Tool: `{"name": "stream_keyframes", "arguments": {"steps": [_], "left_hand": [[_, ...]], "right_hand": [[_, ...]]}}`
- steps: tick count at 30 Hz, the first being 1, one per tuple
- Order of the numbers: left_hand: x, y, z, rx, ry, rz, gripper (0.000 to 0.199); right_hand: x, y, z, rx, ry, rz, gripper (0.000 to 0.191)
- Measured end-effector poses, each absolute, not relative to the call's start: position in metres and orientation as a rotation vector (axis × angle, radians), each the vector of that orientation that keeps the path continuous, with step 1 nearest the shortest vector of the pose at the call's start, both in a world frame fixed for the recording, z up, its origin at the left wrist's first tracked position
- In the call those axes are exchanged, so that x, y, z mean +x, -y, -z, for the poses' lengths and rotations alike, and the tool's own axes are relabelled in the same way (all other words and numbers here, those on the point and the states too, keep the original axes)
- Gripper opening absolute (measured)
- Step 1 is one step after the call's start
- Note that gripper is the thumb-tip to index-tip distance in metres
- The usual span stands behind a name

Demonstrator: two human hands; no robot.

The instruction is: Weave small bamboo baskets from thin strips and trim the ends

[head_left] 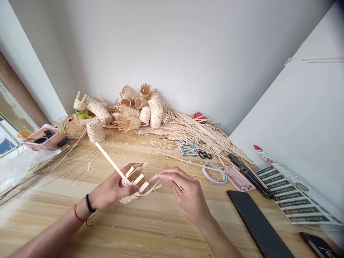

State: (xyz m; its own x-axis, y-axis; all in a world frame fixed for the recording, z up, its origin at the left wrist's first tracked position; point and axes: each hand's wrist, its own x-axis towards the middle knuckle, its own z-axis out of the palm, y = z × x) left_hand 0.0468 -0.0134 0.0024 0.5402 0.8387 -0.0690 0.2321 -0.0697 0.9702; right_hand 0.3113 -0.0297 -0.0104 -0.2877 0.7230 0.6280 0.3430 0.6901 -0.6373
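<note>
My left hand (120,186) is closed around a small woven basket (129,199) of pale wood strips, its thumb pressing on the rim. Several strip ends stand up from the rim, and one long strip (111,160) sticks out to the upper left. To the right of the basket, my right hand (185,190) pinches the end of a thin strip (153,177) that runs out from the rim. A slim tool also seems to lie in this hand; only a small tip (167,166) shows past the fingers, and its kind is hidden.
Behind lie piled woven baskets (156,111) and loose wood strips (199,129). At right are a tape roll (206,173), black scissors (204,154), a utility knife (249,173), a blade pack (292,193) and a phone (255,222). A pink container (47,139) stands at left.
</note>
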Motion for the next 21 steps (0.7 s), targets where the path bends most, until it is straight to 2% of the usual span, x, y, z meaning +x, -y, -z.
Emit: {"name": "stream_keyframes", "arguments": {"steps": [5, 11, 17, 21], "left_hand": [[0.042, 0.014, 0.004, 1.558, -0.873, -0.759, 0.071], [0.042, 0.014, 0.019, 1.262, -0.815, -0.871, 0.075], [0.04, 0.011, 0.013, 1.341, -0.974, -0.847, 0.05], [0.043, 0.01, 0.008, 1.28, -0.987, -0.826, 0.046]], "right_hand": [[0.309, 0.028, 0.015, -0.839, 1.823, -0.47, 0.025], [0.304, 0.029, 0.018, -0.818, 1.841, -0.499, 0.023], [0.307, 0.029, 0.014, -0.807, 1.836, -0.459, 0.027], [0.306, 0.03, 0.013, -0.804, 1.826, -0.467, 0.027]]}}
